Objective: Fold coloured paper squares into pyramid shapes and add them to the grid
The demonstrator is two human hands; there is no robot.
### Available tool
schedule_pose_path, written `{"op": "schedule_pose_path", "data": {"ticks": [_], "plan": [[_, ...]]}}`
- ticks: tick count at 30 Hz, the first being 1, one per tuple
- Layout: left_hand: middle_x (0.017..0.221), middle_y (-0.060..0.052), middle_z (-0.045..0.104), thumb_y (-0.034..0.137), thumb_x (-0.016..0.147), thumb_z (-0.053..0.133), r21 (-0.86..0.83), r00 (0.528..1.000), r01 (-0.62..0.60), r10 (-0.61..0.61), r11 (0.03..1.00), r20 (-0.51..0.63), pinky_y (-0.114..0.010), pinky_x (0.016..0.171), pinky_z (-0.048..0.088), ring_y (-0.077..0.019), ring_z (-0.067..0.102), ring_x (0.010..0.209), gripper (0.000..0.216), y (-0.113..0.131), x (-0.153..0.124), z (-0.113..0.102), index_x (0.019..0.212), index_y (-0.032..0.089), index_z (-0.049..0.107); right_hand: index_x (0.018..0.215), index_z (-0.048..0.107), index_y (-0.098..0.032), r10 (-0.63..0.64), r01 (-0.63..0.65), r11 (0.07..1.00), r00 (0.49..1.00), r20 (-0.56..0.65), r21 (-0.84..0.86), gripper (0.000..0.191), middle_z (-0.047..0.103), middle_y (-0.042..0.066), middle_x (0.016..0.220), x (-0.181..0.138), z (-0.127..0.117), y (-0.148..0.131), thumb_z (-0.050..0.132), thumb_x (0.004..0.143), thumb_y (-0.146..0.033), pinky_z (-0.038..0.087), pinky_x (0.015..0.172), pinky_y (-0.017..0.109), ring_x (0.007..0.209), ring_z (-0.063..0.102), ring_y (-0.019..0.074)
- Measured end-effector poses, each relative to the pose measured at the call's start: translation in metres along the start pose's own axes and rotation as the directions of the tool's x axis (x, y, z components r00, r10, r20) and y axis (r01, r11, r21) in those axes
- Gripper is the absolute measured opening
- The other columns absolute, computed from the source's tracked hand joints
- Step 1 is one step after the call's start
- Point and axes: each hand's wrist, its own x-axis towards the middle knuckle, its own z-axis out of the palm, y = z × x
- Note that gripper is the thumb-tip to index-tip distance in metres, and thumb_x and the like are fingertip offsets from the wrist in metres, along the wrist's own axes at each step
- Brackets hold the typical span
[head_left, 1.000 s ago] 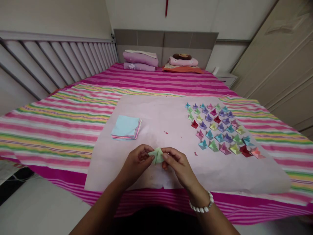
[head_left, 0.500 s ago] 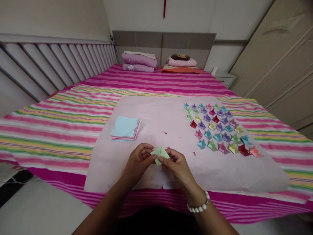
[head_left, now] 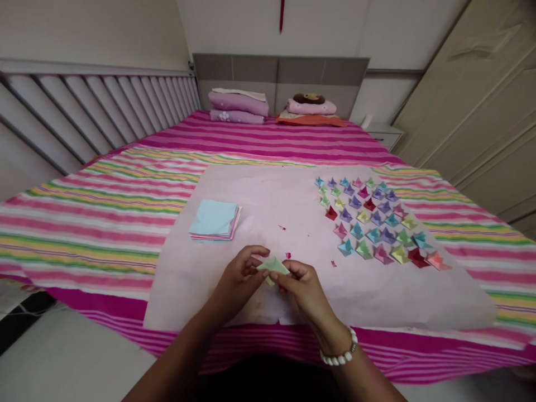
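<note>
A small piece of folded light green origami paper (head_left: 274,264) is held up between both hands, above the near part of a large pale sheet (head_left: 259,190). My left hand (head_left: 242,274) pinches its left side between thumb and fingers. On the lower right side, my right hand (head_left: 302,281) grips it, the thumb lying over its front. The fingertips behind the paper are partly hidden. Beyond the hands to the left sits a stack of square paper (head_left: 214,218), light blue on top. To the right, several folded paper pieces (head_left: 387,234) in many colours stand in rows.
Small red scraps (head_left: 288,255) lie on the pale sheet beyond and beside my hands. The sheet is spread over a striped bed cover (head_left: 104,212). Folded purple bedding (head_left: 238,103) and a pink pile (head_left: 312,106) rest by the headboard (head_left: 276,72). A slatted rail (head_left: 104,106) runs along the left.
The green paper has tilted and shifted slightly in my fingers, from a diamond facing me to a flatter, wider shape. Both hands keep hold of it. A red scrap behind shows more fully.
</note>
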Motion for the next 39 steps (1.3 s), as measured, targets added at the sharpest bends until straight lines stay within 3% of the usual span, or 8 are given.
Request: {"op": "schedule_pose_path", "data": {"ticks": [2, 5, 8, 15, 19, 23, 34, 39], "plan": [[0.097, -0.004, 0.059, 0.023, 0.085, 0.060, 0.013, 1.000, -0.006, 0.006, 1.000, 0.000, -0.029, 0.075, 0.048, -0.0162, 0.059, 0.087, 0.028, 0.001, 0.000, 0.000, 0.112, 0.024, 0.055, 0.059, 0.064, -0.015, -0.011, 0.010, 1.000, 1.000, -0.001, -0.027, 0.024, 0.051, -0.005, 0.045, 0.000, 0.000, 0.000, 0.080, 0.062, -0.033, 0.028, 0.044, 0.020, 0.043, 0.041, 0.0071], [0.112, -0.007, 0.055, 0.023, 0.085, 0.059, 0.081, 0.995, -0.097, 0.097, 0.992, 0.010, -0.029, 0.079, 0.047, -0.0185, 0.056, 0.101, 0.018, 0.003, 0.001, -0.001, 0.103, 0.023, 0.062, 0.059, 0.064, -0.016, -0.009, 0.009, 0.999, 1.000, -0.009, -0.042, 0.023, 0.051, -0.006, 0.045, 0.000, -0.001, 0.000, 0.079, 0.063, -0.033, 0.028, 0.044, 0.021, 0.043, 0.041, 0.0076], [0.116, -0.007, 0.053, 0.021, 0.085, 0.058, 0.098, 0.993, -0.118, 0.116, 0.988, 0.025, -0.028, 0.078, 0.047, -0.0180, 0.057, 0.100, 0.011, 0.004, 0.002, -0.002, 0.094, 0.022, 0.065, 0.060, 0.064, -0.016, -0.010, 0.010, 1.000, 1.000, -0.014, -0.018, 0.019, 0.052, -0.005, 0.044, 0.001, -0.002, 0.001, 0.077, 0.064, -0.030, 0.030, 0.045, 0.022, 0.042, 0.042, 0.0081], [0.114, -0.008, 0.054, 0.021, 0.083, 0.060, -0.030, 0.996, -0.056, 0.058, 0.998, 0.067, -0.030, 0.082, 0.047, -0.0195, 0.058, 0.101, 0.011, 0.006, 0.000, -0.001, 0.089, 0.020, 0.069, 0.061, 0.067, -0.017, 0.002, 0.000, 1.000, 0.999, -0.053, 0.024, 0.008, 0.055, -0.004, 0.045, 0.002, -0.003, 0.002, 0.072, 0.063, -0.022, 0.032, 0.045, 0.021, 0.042, 0.044, 0.0087], [0.100, -0.007, 0.060, 0.028, 0.083, 0.060, -0.051, 0.999, 0.020, -0.018, 0.999, 0.043, -0.030, 0.086, 0.047, -0.0194, 0.059, 0.099, 0.015, 0.008, 0.001, 0.002, 0.079, 0.018, 0.071, 0.061, 0.067, -0.017, -0.013, 0.014, 1.000, 0.999, -0.050, 0.020, 0.003, 0.056, -0.004, 0.046, 0.001, -0.003, 0.004, 0.069, 0.063, -0.018, 0.033, 0.045, 0.021, 0.043, 0.046, 0.0087], [0.089, -0.005, 0.060, 0.027, 0.074, 0.071, -0.057, 0.996, 0.075, -0.078, 0.996, -0.048, -0.029, 0.078, 0.048, -0.0191, 0.060, 0.092, 0.014, 0.006, 0.003, 0.006, 0.065, 0.017, 0.066, 0.061, 0.066, -0.017, -0.031, 0.031, 0.999, 0.999, -0.017, 0.021, 0.004, 0.058, -0.004, 0.047, -0.001, -0.001, 0.003, 0.069, 0.064, -0.018, 0.036, 0.048, 0.021, 0.045, 0.048, 0.0094], [0.081, -0.001, 0.063, 0.024, 0.067, 0.076, -0.220, 0.982, 0.112, -0.141, 0.969, -0.123, -0.025, 0.065, 0.050, -0.0133, 0.062, 0.072, 0.019, 0.002, 0.002, 0.009, 0.073, 0.017, 0.059, 0.085, 0.072, -0.019, -0.104, 0.094, 0.993, 0.981, 0.163, 0.066, 0.014, 0.064, 0.000, 0.067, -0.005, -0.004, -0.001, 0.071, 0.074, -0.028, 0.043, 0.061, 0.025, 0.063, 0.057, 0.0134], [0.084, -0.002, 0.064, 0.026, 0.064, 0.078, -0.231, 0.977, 0.127, -0.162, 0.965, -0.136, -0.025, 0.064, 0.050, -0.0131, 0.063, 0.071, 0.030, 0.004, 0.002, 0.012, 0.068, 0.018, 0.050, 0.072, 0.068, -0.018, -0.059, 0.057, 0.998, 0.997, 0.054, 0.031, 0.022, 0.061, -0.002, 0.056, -0.002, -0.001, 0.003, 0.076, 0.070, -0.038, 0.040, 0.054, 0.024, 0.053, 0.052, 0.0119]]}}
